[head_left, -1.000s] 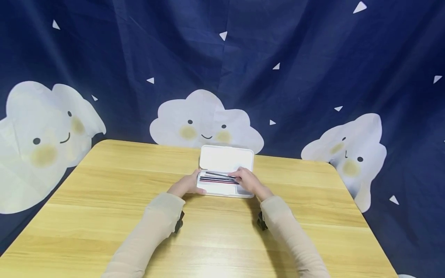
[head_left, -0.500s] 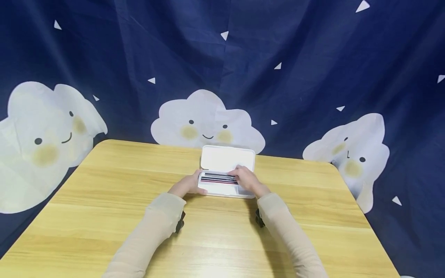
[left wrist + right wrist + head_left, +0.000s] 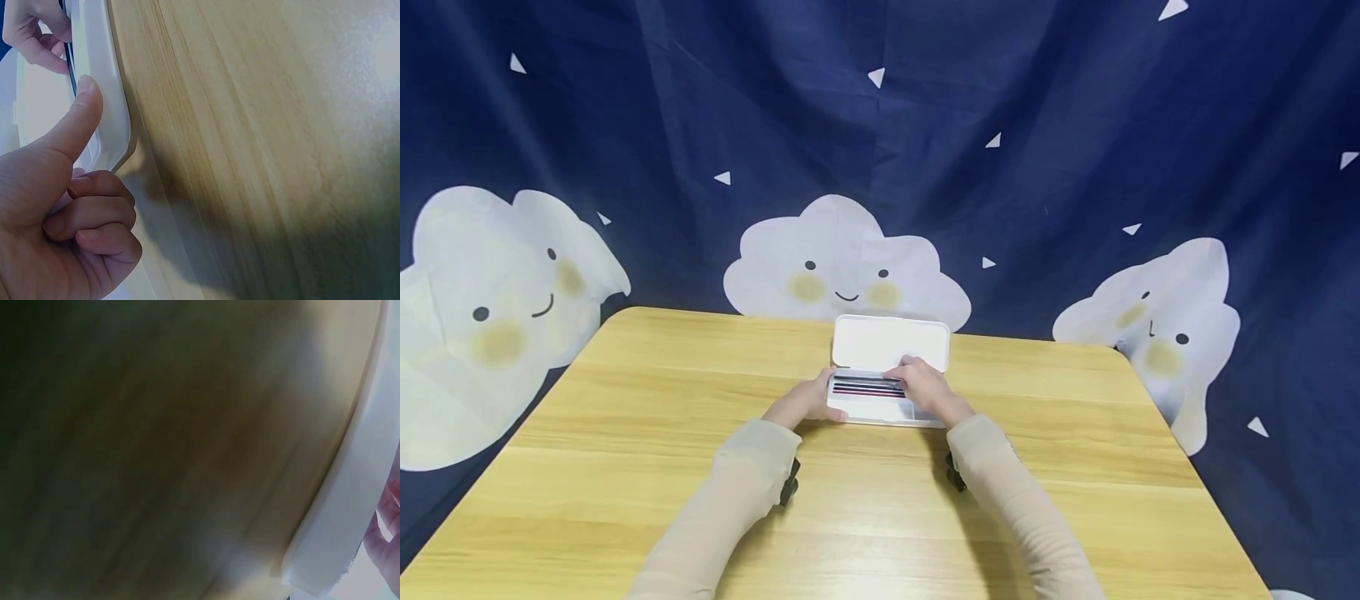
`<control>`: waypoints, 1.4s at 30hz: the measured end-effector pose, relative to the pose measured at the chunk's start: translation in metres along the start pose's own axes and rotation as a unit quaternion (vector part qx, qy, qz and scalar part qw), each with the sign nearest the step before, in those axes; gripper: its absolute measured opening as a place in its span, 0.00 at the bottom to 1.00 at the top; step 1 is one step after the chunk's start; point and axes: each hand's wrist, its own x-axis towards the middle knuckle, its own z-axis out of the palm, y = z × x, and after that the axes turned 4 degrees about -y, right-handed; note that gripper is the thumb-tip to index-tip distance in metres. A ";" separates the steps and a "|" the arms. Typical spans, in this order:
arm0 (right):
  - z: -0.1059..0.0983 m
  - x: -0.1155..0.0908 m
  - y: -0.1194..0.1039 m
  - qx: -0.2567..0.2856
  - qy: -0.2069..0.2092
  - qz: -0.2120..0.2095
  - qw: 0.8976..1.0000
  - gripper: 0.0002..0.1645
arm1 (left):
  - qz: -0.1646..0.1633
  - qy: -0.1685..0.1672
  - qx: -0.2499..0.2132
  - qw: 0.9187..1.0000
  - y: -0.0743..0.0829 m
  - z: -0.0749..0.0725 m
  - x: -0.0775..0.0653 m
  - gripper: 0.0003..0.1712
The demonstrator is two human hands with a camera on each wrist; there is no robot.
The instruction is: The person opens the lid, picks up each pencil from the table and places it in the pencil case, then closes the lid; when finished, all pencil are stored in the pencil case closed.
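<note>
A white pencil case [image 3: 872,412] lies on the table with its lid [image 3: 891,343] raised at the back. Several thin dark and red pencils [image 3: 868,389] lie side by side inside. My left hand [image 3: 805,400] grips the case's left end; in the left wrist view its thumb [image 3: 81,115] lies over the front rim and the other fingers are curled beside the corner. My right hand [image 3: 925,387] reaches into the case, its fingertips on a black pencil [image 3: 857,378] in the rearmost place. The hand covers the pencils' right ends and much of the right compartment.
The wooden table [image 3: 865,500] reaches back to a dark blue curtain [image 3: 880,133] printed with white clouds. The case stands near the table's far edge. In the right wrist view the case's white side wall [image 3: 350,506] fills the right.
The black pencil was slanting above the others; it now lies level with them in the case. My right hand has lowered and shifted slightly left, while my left hand stays on the case.
</note>
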 end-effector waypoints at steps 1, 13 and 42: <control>0.000 0.000 -0.001 -0.003 -0.002 0.003 1.000 0.18 | 0.000 0.000 0.000 1.000 0.000 0.000 0.000 0.54; 0.000 -0.002 -0.004 -0.022 -0.039 0.034 0.998 0.19 | 0.004 0.004 -0.009 1.000 -0.002 0.001 0.000 0.55; -0.012 -0.015 0.011 0.142 -0.058 -0.009 0.988 0.15 | -0.014 -0.004 -0.012 1.000 0.002 -0.002 -0.003 0.55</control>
